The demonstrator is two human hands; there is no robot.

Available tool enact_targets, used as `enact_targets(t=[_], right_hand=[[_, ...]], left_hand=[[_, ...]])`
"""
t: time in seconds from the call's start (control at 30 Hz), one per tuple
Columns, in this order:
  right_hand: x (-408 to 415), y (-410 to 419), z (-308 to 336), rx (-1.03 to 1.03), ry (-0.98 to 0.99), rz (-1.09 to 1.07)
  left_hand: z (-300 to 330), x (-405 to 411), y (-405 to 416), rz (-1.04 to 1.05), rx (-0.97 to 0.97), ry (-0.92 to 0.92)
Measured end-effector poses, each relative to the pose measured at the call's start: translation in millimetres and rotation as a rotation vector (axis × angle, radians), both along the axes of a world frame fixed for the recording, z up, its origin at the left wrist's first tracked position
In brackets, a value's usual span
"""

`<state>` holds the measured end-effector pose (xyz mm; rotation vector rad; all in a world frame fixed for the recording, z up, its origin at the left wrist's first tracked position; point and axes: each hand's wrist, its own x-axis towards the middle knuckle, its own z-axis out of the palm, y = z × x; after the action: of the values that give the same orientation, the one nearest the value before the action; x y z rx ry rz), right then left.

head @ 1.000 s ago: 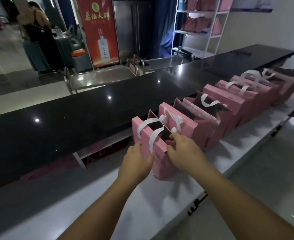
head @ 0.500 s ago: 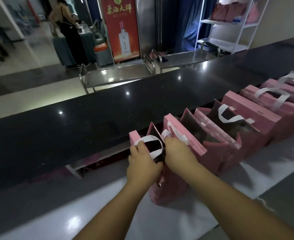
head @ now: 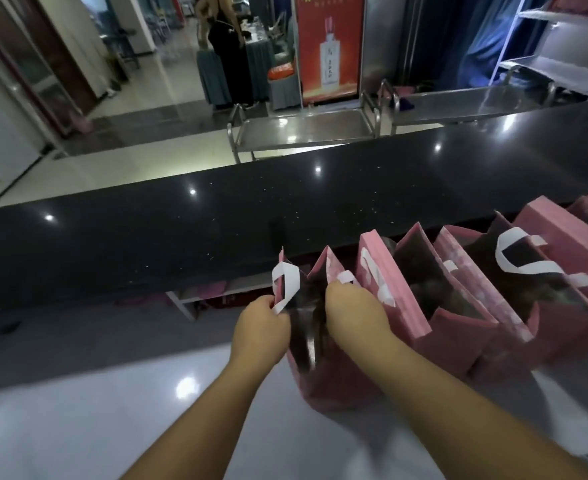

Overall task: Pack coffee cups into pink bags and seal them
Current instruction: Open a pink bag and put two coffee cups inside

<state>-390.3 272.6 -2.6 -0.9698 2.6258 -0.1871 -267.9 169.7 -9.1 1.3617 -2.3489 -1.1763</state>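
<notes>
Two bare forearms are reaching in from the bottom edge over the pale tabletop [head: 77,427]. Left hand [head: 259,327] is pinching the near-left rim of the nearest pink bag [head: 334,382], its grip closing around the rim next to the white ribbon handle [head: 285,285]. Right hand [head: 356,315] is holding the opposite rim, fingers curling over the edge and out of sight inside; a second white handle is poking up just beyond its knuckles. The bag is standing upright on the tabletop, its mouth being held apart between both hands, dark interior showing; contents too dim to make out.

To the right, a row of pink bags [head: 458,299] is standing side by side, touching, running off toward the right edge. Some are gaping open with dark insides, white handles drooping; cannot tell what is in them.

Behind the row, a glossy black counter ledge [head: 216,230] is spanning the view. Beyond it, steel trolleys [head: 303,129], a red poster [head: 329,46] showing a bottle, a white shelf rack [head: 562,46], and a person [head: 228,46] standing far back.
</notes>
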Motion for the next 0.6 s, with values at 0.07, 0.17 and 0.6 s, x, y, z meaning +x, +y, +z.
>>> enact_targets(t=[0.07, 0.17, 0.6], right_hand=[[3.1, 0.8, -0.7, -0.091, 0.063, 0.017], [13.0, -1.7, 4.9, -0.053, 0.105, 0.004], [149.7, -51.8, 41.6, -0.267, 0.102, 0.108]], left_hand=[[0.2, 8.9, -0.7, 0.038, 0.014, 0.032], [2.6, 27.4, -1.2, 0.08, 0.018, 0.071], [22.0, 202.2, -28.9, 0.308, -0.012, 0.191]])
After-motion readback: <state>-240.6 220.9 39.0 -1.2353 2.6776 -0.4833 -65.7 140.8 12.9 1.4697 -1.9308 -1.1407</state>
